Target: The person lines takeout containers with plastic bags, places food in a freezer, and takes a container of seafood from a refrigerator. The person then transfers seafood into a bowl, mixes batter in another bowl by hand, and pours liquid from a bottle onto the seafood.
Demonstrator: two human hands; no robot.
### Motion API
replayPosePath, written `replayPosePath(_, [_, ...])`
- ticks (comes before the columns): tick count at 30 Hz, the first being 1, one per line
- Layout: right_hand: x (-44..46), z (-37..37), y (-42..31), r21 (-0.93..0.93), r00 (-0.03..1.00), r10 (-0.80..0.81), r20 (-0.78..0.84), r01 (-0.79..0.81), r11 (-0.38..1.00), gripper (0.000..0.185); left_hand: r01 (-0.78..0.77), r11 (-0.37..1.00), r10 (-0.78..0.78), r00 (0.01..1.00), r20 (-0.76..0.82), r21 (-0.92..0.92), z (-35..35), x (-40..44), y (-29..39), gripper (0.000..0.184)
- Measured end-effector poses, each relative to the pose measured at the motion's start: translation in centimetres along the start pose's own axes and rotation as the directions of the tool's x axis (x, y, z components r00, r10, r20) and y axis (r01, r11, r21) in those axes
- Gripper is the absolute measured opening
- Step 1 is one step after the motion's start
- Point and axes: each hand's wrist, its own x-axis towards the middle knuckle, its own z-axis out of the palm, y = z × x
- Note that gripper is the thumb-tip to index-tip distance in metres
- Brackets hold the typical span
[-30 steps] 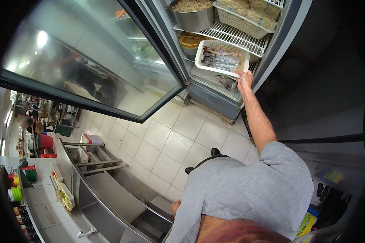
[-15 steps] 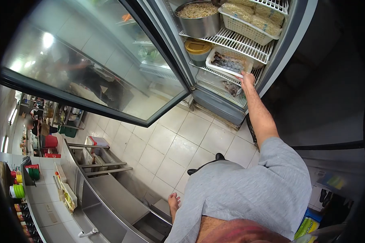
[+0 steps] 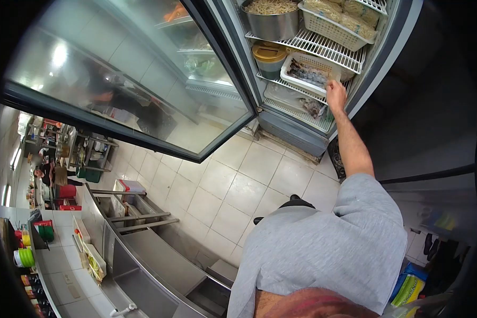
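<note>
My right hand point(image 3: 336, 96) reaches into the open fridge, its fingers closed at the front right corner of a white plastic basket point(image 3: 300, 84). Dark, greyish pieces that look like shrimp point(image 3: 308, 73) lie in that basket. Left of it on the same shelf stands a grey tub with a yellow lid point(image 3: 270, 52). On the shelf below is a clear container point(image 3: 283, 94) with more greyish pieces. My left hand is out of sight behind my body.
The glass fridge door point(image 3: 199, 156) stands open on the left. Above, a metal pot point(image 3: 273, 25) and a basket of bagged noodles point(image 3: 334, 29) fill a shelf. A steel counter point(image 3: 159, 254) runs along the lower left. Another person point(image 3: 46, 172) stands far left.
My right hand has shifted slightly at the basket's corner, and the basket sits a little further in on the shelf. My left hand has gone out of view. The camera view has shifted slightly.
</note>
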Motion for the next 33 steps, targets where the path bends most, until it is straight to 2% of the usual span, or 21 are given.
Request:
replayPosePath(1, [-0.1, 1.1, 3.1, 0.02, 1.0, 0.002, 0.017, -0.002, 1.0, 0.012, -0.001, 1.0, 0.001, 0.999, -0.037, -0.007, 1.8, -0.4, -0.3, 0.029])
replayPosePath(2, [1.5, 6.9, 11.7, 0.0, 0.989, -0.018, 0.149, 0.018, 1.0, 0.013, 0.012, 1.0, -0.012, 0.997, -0.077, -0.001, 7.4, 0.0, -1.4, 0.029])
replayPosePath(4, [3.4, 7.6, 12.2, -0.018, 0.943, -0.087, 0.322, 0.098, 0.995, 0.018, 0.015, 1.0, -0.016, 0.993, -0.116, -0.008, 8.9, 0.4, -1.2, 0.029])
replayPosePath(5, [4.5, 8.6, 12.6, -0.018, 0.943, -0.085, 0.321, 0.096, 0.995, 0.018, 0.01, 1.0, -0.013, 0.99, -0.14, -0.024, 8.9, 0.6, -0.7, 0.029])
replayPosePath(8, [10.5, 12.9, 12.8, -0.198, 0.772, -0.089, 0.629, 0.27, 0.942, 0.024, -0.003, 0.923, -0.08, 0.977, -0.2, -0.384, 10.8, 1.4, 4.6, 0.03])
replayPosePath(9, [11.9, 13.5, 12.4, -0.194, 0.767, -0.087, 0.636, 0.268, 0.943, 0.024, 0.015, 0.834, -0.119, 0.981, -0.153, -0.552, 11.5, 1.3, 6.1, 0.031])
replayPosePath(11, [13.5, 14.9, 12.6, -0.212, 0.66, -0.097, 0.745, 0.372, 0.904, 0.024, -0.006, 0.856, -0.119, 0.97, -0.209, -0.517, 14.3, 0.8, 8.3, 0.03])
replayPosePath(13, [14.6, 17.1, 13.8, -0.251, 0.653, -0.066, 0.754, 0.381, 0.89, 0.024, -0.026, 0.878, -0.114, 0.959, -0.261, -0.479, 15.9, 0.2, 9.5, 0.03])
replayPosePath(15, [17.0, 19.8, 14.7, -0.235, 0.658, -0.103, 0.746, 0.405, 0.883, 0.023, -0.045, 0.992, 0.037, 0.997, -0.068, -0.114, 18.5, 0.6, 11.3, 0.028])
replayPosePath(16, [17.4, 20.3, 15.0, -0.228, 0.654, -0.112, 0.748, 0.413, 0.882, 0.023, -0.069, 0.997, 0.068, 0.997, -0.034, -0.018, 19.6, 0.3, 10.9, 0.028])
replayPosePath(18, [17.7, 20.9, 15.4, -0.189, 0.642, -0.146, 0.753, 0.423, 0.886, 0.023, -0.049, 0.999, 0.049, 0.998, -0.035, 0.014, 21.2, 0.2, 10.9, 0.027])
replayPosePath(21, [18.4, 19.7, 14.0, -0.222, 0.604, -0.091, 0.792, 0.423, 0.878, 0.024, 0.016, 0.992, -0.025, 0.997, -0.071, -0.124, 22.8, -0.5, 11.1, 0.026])
replayPosePath(24, [21.7, 23.9, 15.8, -0.112, 0.585, -0.149, 0.797, 0.385, 0.916, 0.025, 0.093, 0.913, -0.14, 0.986, -0.093, -0.397, 24.7, -1.1, 12.1, 0.024])
replayPosePath(25, [21.7, 21.0, 11.9, -0.06, 0.665, -0.12, 0.737, 0.242, 0.969, 0.032, 0.122, 0.867, -0.19, 0.977, -0.094, -0.482, 25.6, -1.0, 12.1, 0.024])
replayPosePath(26, [21.8, 22.4, 10.9, 0.085, 0.773, -0.469, 0.426, 0.482, 0.872, 0.03, 0.129, 0.847, -0.219, 0.969, -0.116, -0.516, 26.6, -1.7, 13.0, 0.024])
replayPosePath(27, [21.1, 23.3, 9.7, 0.057, 0.84, -0.425, 0.337, 0.432, 0.9, 0.029, 0.151, 0.838, -0.254, 0.958, -0.131, -0.524, 27.2, -1.9, 13.9, 0.024])
replayPosePath(28, [20.5, 24.8, 7.7, 0.146, 0.832, -0.482, 0.275, 0.459, 0.876, 0.026, 0.171, 0.817, -0.293, 0.946, -0.141, -0.551, 27.7, -2.8, 15.3, 0.024])
replayPosePath(30, [16.0, 26.4, 1.9, 0.293, 0.818, -0.467, 0.336, 0.38, 0.877, 0.023, 0.194, 0.752, -0.365, 0.918, -0.154, -0.63, 28.8, -3.7, 16.1, 0.024])
replayPosePath(31, [12.7, 28.3, -0.5, 0.492, 0.79, -0.542, 0.287, 0.363, 0.791, 0.019, 0.199, 0.714, -0.4, 0.903, -0.159, -0.671, 29.5, -3.9, 16.4, 0.025])
replayPosePath(32, [9.4, 28.0, -4.4, 0.535, 0.678, -0.674, 0.294, 0.467, 0.704, 0.018, 0.211, 0.693, -0.429, 0.889, -0.159, -0.69, 29.6, -4.3, 16.1, 0.027])
replayPosePath(33, [6.3, 29.6, -7.3, 0.633, 0.615, -0.733, 0.292, 0.45, 0.63, 0.018, 0.205, 0.657, -0.454, 0.876, -0.164, -0.725, 30.3, -4.6, 16.6, 0.027])
